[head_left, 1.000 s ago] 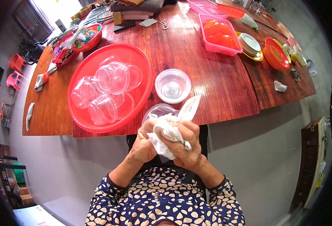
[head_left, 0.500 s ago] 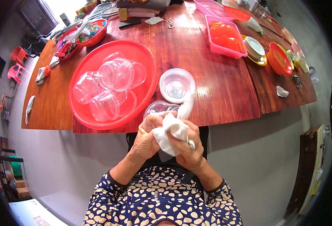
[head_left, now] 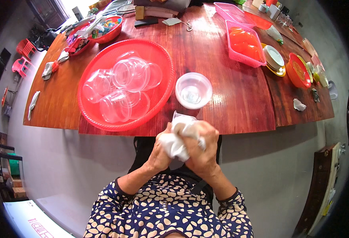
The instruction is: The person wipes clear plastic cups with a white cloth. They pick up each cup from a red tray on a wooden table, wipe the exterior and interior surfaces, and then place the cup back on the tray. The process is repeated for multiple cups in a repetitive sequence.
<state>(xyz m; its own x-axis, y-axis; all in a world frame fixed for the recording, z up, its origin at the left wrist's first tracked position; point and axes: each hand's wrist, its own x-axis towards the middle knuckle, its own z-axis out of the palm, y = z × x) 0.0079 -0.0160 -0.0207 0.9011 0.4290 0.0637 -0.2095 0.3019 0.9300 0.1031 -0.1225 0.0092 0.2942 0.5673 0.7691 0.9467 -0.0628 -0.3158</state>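
My left hand (head_left: pixel 160 152) is closed at the table's front edge, gripping a clear plastic piece (head_left: pixel 177 114). Only its rim shows, so I cannot tell whether it is a bowl or a lid. Bunched in my right hand (head_left: pixel 205 148) is a white cloth (head_left: pixel 175 146), pressed against that piece; motion blurs the fingers. Just beyond my hands stands a round clear plastic container (head_left: pixel 194 90), apparently several nested together. To the left, a big round red tray (head_left: pixel 88 119) bears several clear plastic bowls (head_left: pixel 131 73), some tipped on their sides.
A pink basket (head_left: pixel 229 47) with orange-red items is at the far right of the wooden table (head_left: pixel 238 103). White plates (head_left: pixel 274 56) and an orange bowl (head_left: pixel 299 71) stand beyond it. A red basin (head_left: pixel 117 33) of small things sits far left. A crumpled tissue (head_left: pixel 299 104) lies right.
My right hand has moved with the white cloth over the clear plastic piece, covering more of it. The loose end of the cloth has been gathered in. The view has shifted slightly.
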